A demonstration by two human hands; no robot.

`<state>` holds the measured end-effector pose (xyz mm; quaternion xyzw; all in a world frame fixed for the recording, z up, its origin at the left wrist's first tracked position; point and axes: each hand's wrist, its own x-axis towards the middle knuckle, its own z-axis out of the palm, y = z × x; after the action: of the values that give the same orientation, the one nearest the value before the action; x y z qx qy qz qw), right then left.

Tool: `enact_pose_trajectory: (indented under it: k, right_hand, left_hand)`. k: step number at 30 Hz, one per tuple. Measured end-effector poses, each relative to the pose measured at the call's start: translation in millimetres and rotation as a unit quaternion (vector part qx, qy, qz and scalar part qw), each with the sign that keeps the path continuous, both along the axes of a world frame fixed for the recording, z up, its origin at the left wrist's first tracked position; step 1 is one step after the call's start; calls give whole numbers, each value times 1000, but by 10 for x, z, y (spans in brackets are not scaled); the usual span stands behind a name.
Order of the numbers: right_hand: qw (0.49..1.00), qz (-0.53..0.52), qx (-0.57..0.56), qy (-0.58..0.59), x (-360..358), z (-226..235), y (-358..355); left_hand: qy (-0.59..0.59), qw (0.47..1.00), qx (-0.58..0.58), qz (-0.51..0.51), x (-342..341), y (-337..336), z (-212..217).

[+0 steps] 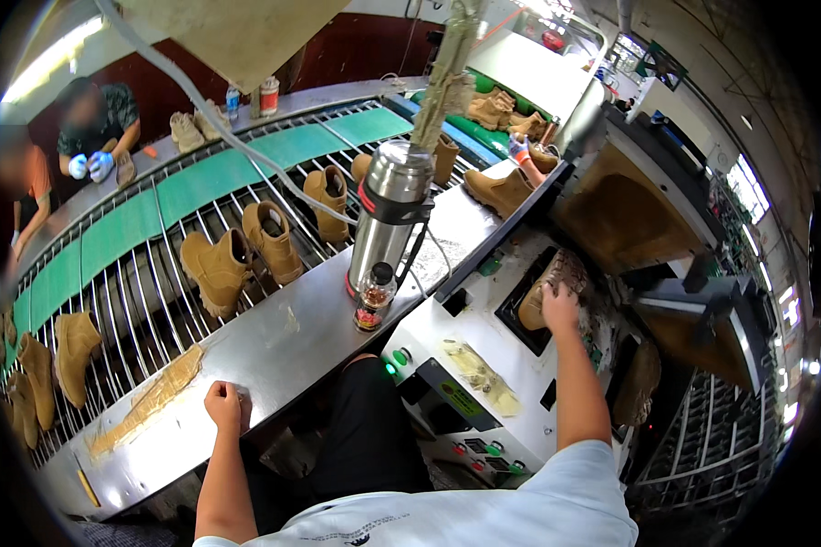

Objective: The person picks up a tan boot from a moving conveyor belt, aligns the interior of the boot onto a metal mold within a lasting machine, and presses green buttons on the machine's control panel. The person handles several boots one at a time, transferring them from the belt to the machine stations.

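Note:
My right hand (561, 308) reaches into the white machine at the right, its fingers closed on a tan boot (533, 310). That boot lies with its patterned sole turned up, in a dark recess of the machine bed. My left hand (223, 407) rests curled in a fist on the metal ledge (274, 360), and nothing shows in it. Beyond the ledge, tan ankle boots stand on a roller conveyor, among them one boot (217, 270) and another (272, 242) close beside it.
A steel flask (388, 219) and a small jar (374, 299) stand on the ledge. Padded press lids (634, 205) are raised above the machine bed. Green and red buttons (401, 356) sit on its front. Two people work across the conveyor; another person's gloved hand (520, 149) is at the far right.

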<state>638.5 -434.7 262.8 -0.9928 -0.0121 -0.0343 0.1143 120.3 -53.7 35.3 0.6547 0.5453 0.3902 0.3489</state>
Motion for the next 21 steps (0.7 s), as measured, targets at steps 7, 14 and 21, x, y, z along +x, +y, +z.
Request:
enact_pose_trajectory:
  k: [7,14,21]
  right_hand:
    - [941,132,140,-278,-1081,-515,-1450]
    - [949,-49,78,-301,-1681,-257,-2862]
    - [972,-197,41,-124,-1218,119,-3315]
  left_hand:
    - [-53,946,-272,-168,1145,-681,-300]
    - [-257,746,-511,-341,2332,-1754,559]
    - [-232,730,-186,-615,1538,-2347,2397]
